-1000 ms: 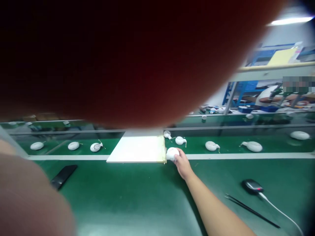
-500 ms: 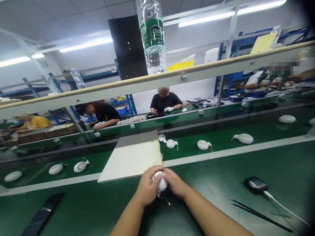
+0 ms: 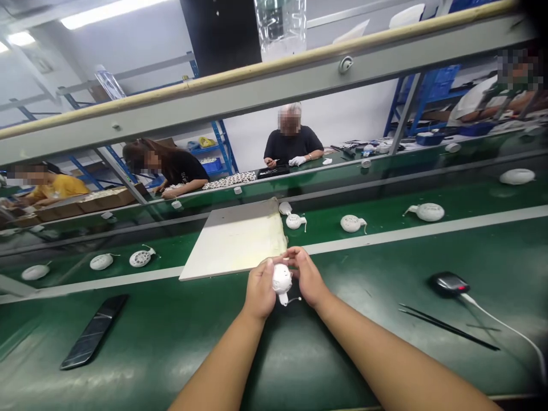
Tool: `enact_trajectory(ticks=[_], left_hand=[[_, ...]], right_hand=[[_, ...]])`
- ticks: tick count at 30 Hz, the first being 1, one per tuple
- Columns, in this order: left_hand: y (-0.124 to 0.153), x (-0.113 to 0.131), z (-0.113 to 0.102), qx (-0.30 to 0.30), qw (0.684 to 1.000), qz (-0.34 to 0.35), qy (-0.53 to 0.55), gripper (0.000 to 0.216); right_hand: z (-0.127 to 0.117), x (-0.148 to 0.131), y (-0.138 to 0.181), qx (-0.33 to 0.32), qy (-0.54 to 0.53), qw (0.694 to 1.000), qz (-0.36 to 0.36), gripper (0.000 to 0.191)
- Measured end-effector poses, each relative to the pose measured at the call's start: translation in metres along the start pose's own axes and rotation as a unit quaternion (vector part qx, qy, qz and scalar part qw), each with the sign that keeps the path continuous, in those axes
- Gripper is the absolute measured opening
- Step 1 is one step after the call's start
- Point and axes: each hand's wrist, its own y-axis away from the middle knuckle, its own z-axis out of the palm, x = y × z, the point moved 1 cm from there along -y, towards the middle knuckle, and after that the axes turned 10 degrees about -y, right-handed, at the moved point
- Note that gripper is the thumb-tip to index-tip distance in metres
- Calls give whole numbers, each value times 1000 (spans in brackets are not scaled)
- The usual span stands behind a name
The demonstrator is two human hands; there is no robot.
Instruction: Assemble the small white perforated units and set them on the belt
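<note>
My left hand (image 3: 261, 290) is closed around the left side of a small white round fan (image 3: 282, 279) with vent slots, a short tab and a thin cord. The tab points down toward me. At the fan's right side is my right hand (image 3: 309, 278), its fingers apart and curved toward the upper edge; whether a fingertip touches the fan is hard to see. Just beyond both hands lies a white board (image 3: 233, 240). Similar white fans (image 3: 295, 221) rest on the green belt to the right of the board, and others (image 3: 142, 258) to its left.
A long black object (image 3: 94, 332) lies at left. To the right are black tweezers (image 3: 449, 326) and a black device (image 3: 449, 283) with a white cable. A metal rail (image 3: 240, 85) crosses ahead with a plastic bottle (image 3: 280, 28) on it. Several people sit beyond.
The view has tipped downward. My right hand has loosened from the fan and its fingers have spread. The fan has turned, showing its tab toward me; my left hand keeps hold.
</note>
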Motion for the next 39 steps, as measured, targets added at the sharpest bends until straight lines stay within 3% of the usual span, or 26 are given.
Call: enact_trajectory(ticks=[5,12,17,19,22,24,27,29,31,33,35,37,39], left_hand=[[6,0,14,-33,999,14,-26,51],[7,0,21,-12,998,39,-55,46],[4,-3,15,-10,997,3,-74,47],[3,-2,6,19,997,-17,-69,49],[2,0,-10,53,997,-10,-54,53],[2,-3,-20,52,997,-5,-48,56],[2,-15,-30,16,998,-65,5,66],[2,-21,-33,-49,994,-94,29,72],[2,-20,-34,-117,991,-69,-9,69],[4,-14,-35,-156,985,-11,-73,60],[7,-6,-34,-196,974,32,-114,57],[12,0,-31,-232,962,58,-129,57],[16,2,-25,-241,958,80,-133,59]], right_hand=[[5,3,4,8,-36,999,-28,47],[4,8,9,22,18,999,-19,50],[1,5,3,31,113,993,-3,53],[4,-4,4,-3,159,987,-2,51],[11,-18,10,-105,199,974,20,43],[13,-24,14,-128,232,964,23,58],[9,-26,17,-110,335,933,-75,81],[5,-26,16,-145,386,897,-160,81],[1,-28,15,-191,385,877,-214,75],[-2,-31,14,-164,339,896,-236,64],[-4,-34,12,-77,269,932,-230,52],[-4,-33,11,-38,187,967,-171,45],[0,-27,10,-79,111,988,-67,45]])
